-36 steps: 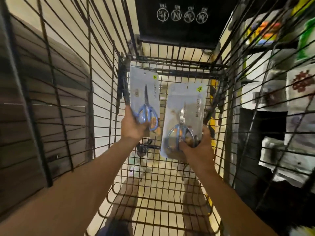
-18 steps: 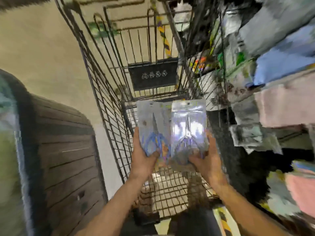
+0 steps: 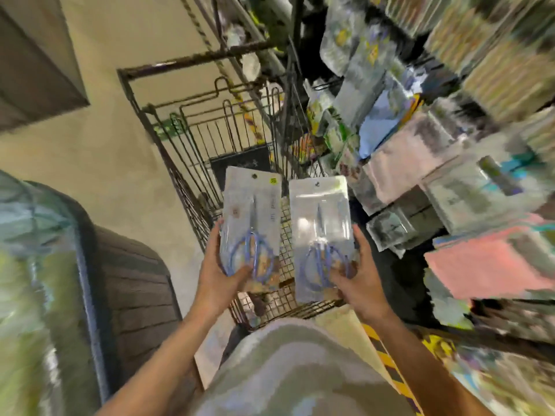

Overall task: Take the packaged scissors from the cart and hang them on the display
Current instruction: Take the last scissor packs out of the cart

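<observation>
A store aisle is showing pale floor (image 3: 99, 163) on the left and a packed display (image 3: 435, 163) of hanging goods on the right, all of it smeared by blur because the head is swinging; a second ago the view was sitting deep inside the wire cart (image 3: 210, 136), and now it is looking from above and behind, with the cart's rim and far end in sight and the display filling the right side. That means the turn away from the cart is under way — the pick-up part looks done and the hanging is yet to come. The two packs have risen with the hands: they were low between the cart's walls, and now they are being held up over its near end, side by side and just apart, hang-holes at the top. The left hand (image 3: 220, 273) is gripping the left pack (image 3: 252, 223) at its lower edge, thumb pressing across the front over the blue handles, fingers curling up the outer side. The right hand (image 3: 362, 279) is holding the right pack (image 3: 319, 232) the same way, thumb on the front near the handles, fingers wrapping the outer edge; glare is washing out its clear face. Neither pack is touching the display, and no free hook is readable in the blur — so finding one is probably the next need, most likely starting with the right pack, which is nearer the display.
</observation>
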Demonstrator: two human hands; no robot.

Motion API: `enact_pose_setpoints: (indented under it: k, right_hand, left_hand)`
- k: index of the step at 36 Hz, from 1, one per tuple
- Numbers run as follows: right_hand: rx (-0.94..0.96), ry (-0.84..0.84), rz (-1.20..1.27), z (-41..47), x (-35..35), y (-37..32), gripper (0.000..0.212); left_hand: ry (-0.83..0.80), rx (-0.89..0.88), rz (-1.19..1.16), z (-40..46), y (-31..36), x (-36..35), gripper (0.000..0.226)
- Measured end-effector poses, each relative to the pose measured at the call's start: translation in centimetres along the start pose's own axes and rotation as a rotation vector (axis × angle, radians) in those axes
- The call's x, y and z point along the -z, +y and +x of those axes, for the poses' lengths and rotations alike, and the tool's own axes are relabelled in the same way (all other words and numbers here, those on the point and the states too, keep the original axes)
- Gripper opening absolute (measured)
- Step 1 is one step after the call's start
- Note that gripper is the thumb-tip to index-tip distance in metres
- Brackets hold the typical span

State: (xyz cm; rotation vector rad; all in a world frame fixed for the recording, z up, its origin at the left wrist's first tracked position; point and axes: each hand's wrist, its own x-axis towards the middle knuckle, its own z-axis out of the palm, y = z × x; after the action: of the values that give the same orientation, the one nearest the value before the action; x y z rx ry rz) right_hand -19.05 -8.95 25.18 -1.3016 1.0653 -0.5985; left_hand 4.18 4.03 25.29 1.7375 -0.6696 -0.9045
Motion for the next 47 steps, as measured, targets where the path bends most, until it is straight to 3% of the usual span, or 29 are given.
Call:
enact_pose_setpoints:
  k: [4, 8, 19, 27, 35, 47]
  right_hand:
    - [0.065, -0.028, -0.036, -2.8, 3.5, -0.3, 0.099]
    - [0.059, -0.034, 0.091, -5.9, 7.7, 0.1, 0.105]
    - [0.11, 0.117, 0.182, -13.5, 16.7, 1.3, 0.104]
    - [0.179, 0.248, 0.173, -19.2, 19.4, 1.5, 0.1]
    - [0.21, 0.541, 0.198, -25.6, 17.5, 0.6, 0.095]
    - [0.107, 0.866, 0.036, -35.7, 16.6, -0.4, 0.095]
  left_hand:
    - [0.037, -0.047, 0.027, -3.8, 1.3, -2.9, 0.103]
    - [0.085, -0.082, 0.036, -7.6, 2.2, -6.6, 0.103]
    - [0.053, -0.169, 0.14, -14.6, 4.7, -15.4, 0.103]
    - [-0.191, -0.28, 0.001, -16.4, 7.4, -18.2, 0.101]
    - [-0.452, -0.378, 0.026, -16.6, 9.2, -17.6, 0.097]
    - [-0.646, -0.528, -0.015, -19.7, 10.9, -20.1, 0.097]
